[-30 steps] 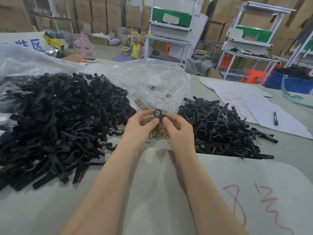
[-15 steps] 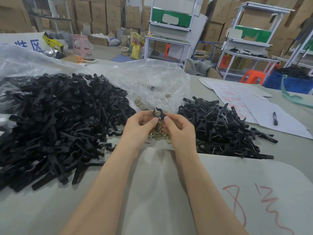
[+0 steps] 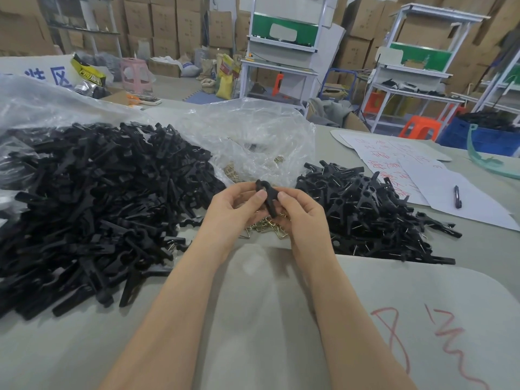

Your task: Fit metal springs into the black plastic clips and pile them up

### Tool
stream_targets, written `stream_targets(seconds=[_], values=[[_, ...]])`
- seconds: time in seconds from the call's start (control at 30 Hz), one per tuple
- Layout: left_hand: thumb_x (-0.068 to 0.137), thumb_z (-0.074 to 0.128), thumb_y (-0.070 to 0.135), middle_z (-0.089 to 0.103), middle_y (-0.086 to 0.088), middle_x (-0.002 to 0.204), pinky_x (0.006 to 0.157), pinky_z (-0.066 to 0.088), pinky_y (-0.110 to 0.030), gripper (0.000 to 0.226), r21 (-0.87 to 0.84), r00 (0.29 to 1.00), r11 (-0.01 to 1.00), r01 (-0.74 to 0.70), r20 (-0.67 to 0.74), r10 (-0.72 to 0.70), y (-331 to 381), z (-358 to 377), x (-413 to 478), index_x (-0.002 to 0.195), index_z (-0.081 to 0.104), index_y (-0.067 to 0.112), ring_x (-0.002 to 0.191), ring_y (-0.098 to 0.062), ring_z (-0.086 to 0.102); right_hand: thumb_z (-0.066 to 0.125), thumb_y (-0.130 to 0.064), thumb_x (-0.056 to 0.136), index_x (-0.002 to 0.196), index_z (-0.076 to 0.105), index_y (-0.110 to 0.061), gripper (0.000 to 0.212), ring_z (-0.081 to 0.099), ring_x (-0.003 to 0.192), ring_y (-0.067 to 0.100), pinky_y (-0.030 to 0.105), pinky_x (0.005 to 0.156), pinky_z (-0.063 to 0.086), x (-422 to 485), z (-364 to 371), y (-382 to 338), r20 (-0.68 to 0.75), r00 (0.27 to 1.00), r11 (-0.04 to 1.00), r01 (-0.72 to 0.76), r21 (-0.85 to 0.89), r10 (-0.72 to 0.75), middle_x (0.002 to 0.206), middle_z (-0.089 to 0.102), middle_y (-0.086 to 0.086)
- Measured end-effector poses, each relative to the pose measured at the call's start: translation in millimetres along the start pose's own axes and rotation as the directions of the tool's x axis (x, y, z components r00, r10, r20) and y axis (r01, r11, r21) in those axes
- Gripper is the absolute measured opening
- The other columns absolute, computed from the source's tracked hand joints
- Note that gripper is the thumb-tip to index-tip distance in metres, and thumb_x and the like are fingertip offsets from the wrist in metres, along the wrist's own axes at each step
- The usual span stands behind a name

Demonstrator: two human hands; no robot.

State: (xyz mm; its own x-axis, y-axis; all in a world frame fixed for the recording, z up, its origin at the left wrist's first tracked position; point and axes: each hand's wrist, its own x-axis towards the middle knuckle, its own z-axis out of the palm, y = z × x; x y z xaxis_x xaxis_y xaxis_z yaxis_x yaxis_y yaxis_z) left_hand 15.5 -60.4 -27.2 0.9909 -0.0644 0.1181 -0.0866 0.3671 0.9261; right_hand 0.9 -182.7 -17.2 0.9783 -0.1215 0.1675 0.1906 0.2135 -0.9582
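Two heaps show me how far along the job is. On my left a large heap [image 3: 92, 198] of black clip parts covers much of the table [image 3: 484, 249], with almost no metal showing among them. On my right sits a much smaller pile [image 3: 365, 212] of clips with wire glinting in them, which I take to be finished. I judge that most of the work is left. Between the two, my left hand [image 3: 233, 212] and right hand [image 3: 302, 218] both pinch one clip [image 3: 266, 197] between thumbs and fingertips. They hold it just above a scatter of brass-coloured springs [image 3: 267, 229], in front of a clear bag [image 3: 261, 136]. I cannot tell whether a spring is seated in this clip yet.
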Motion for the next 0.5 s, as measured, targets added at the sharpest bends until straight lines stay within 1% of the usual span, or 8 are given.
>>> stream_targets(seconds=[0.1, 0.17, 0.23, 0.3, 0.33, 0.37, 0.43, 0.5], values=[[0.087, 0.065, 0.009, 0.069, 0.002, 0.085, 0.071, 0.053, -0.016, 0.016, -0.022, 0.998, 1.000, -0.009, 0.064, 0.011, 3, 2, -2, 0.097, 0.071, 0.020, 0.080, -0.010, 0.070, 0.048, -0.005, 0.096, 0.092, 0.068, -0.004, 0.020, 0.055, 0.073, 0.018, 0.024, 0.064, 0.046, 2, -3, -2, 0.052, 0.995, 0.991, -0.086, 0.106, 0.081, 0.091, 0.062, 0.016], [0.086, 0.066, 0.009, 0.070, 0.005, 0.080, 0.071, 0.053, -0.015, 0.015, 0.000, 0.996, 1.000, -0.008, 0.090, 0.008, 4, 2, -4, 0.091, 0.073, 0.021, 0.078, -0.008, 0.068, 0.048, -0.007, 0.097, 0.094, 0.067, -0.001, 0.020, 0.051, 0.068, 0.018, 0.021, 0.060, 0.045, 3, -4, -1, 0.081, 0.990, 0.975, -0.130, 0.178, 0.118, 0.089, 0.061, 0.017], [0.085, 0.066, 0.009, 0.070, 0.007, 0.076, 0.070, 0.052, -0.014, 0.011, 0.015, 0.999, 1.000, -0.019, 0.042, 0.018, 6, 3, -4, 0.087, 0.072, 0.019, 0.075, -0.005, 0.067, 0.048, -0.011, 0.097, 0.093, 0.066, -0.004, 0.019, 0.055, 0.063, 0.016, 0.020, 0.058, 0.049, 5, -3, 1, 0.049, 0.988, 0.957, -0.151, 0.246, 0.143, 0.077, 0.066, 0.011], [0.086, 0.064, 0.009, 0.070, 0.005, 0.075, 0.065, 0.051, -0.011, 0.006, -0.124, 0.997, 0.992, -0.008, -0.075, -0.001, 10, 1, -2, 0.088, 0.067, 0.013, 0.073, -0.004, 0.068, 0.051, -0.018, 0.098, 0.099, 0.062, -0.008, 0.015, 0.062, 0.062, 0.014, 0.021, 0.060, 0.054, 8, -2, 7, -0.025, 0.989, 0.969, -0.136, 0.208, 0.144, 0.071, 0.069, 0.006], [0.088, 0.062, 0.009, 0.071, 0.002, 0.080, 0.065, 0.051, -0.011, 0.005, -0.266, 0.991, 0.964, 0.004, -0.129, -0.040, 13, -3, 0, 0.091, 0.066, 0.010, 0.076, -0.004, 0.069, 0.054, -0.021, 0.096, 0.104, 0.061, -0.007, 0.017, 0.064, 0.064, 0.012, 0.023, 0.063, 0.055, 9, -2, 11, -0.061, 0.993, 0.994, -0.097, 0.059, 0.100, 0.073, 0.069, 0.004], [0.089, 0.060, 0.009, 0.071, -0.001, 0.088, 0.068, 0.053, -0.011, 0.010, -0.415, 0.982, 0.910, 0.010, -0.168, -0.088, 16, -7, 2, 0.097, 0.065, 0.006, 0.083, -0.005, 0.069, 0.059, -0.023, 0.094, 0.107, 0.061, -0.008, 0.020, 0.064, 0.069, 0.011, 0.025, 0.069, 0.054, 9, -2, 16, -0.059, 0.998, 0.980, -0.038, -0.193, 0.027, 0.078, 0.069, 0.001], [0.091, 0.059, 0.009, 0.066, -0.009, 0.102, 0.076, 0.055, -0.016, 0.018, -0.637, 0.959, 0.771, 0.011, -0.213, -0.189, 21, -15, 4, 0.106, 0.062, -0.001, 0.098, -0.011, 0.065, 0.066, -0.028, 0.088, 0.107, 0.065, -0.016, 0.022, 0.059, 0.080, 0.008, 0.023, 0.078, 0.045, 5, 1, 28, 0.075, 0.996, 0.719, 0.089, -0.689, -0.052, 0.091, 0.065, -0.005], [0.090, 0.060, 0.006, 0.062, -0.012, 0.101, 0.076, 0.056, -0.018, 0.015, -0.726, 0.942, 0.687, 0.029, -0.211, -0.263, 23, -17, 4, 0.102, 0.061, -0.003, 0.103, -0.015, 0.061, 0.067, -0.033, 0.086, 0.108, 0.067, -0.021, 0.026, 0.055, 0.091, 0.013, 0.024, 0.079, 0.040, 2, 8, 39, 0.178, 0.984, 0.462, 0.146, -0.875, 0.026, 0.099, 0.055, -0.003]])
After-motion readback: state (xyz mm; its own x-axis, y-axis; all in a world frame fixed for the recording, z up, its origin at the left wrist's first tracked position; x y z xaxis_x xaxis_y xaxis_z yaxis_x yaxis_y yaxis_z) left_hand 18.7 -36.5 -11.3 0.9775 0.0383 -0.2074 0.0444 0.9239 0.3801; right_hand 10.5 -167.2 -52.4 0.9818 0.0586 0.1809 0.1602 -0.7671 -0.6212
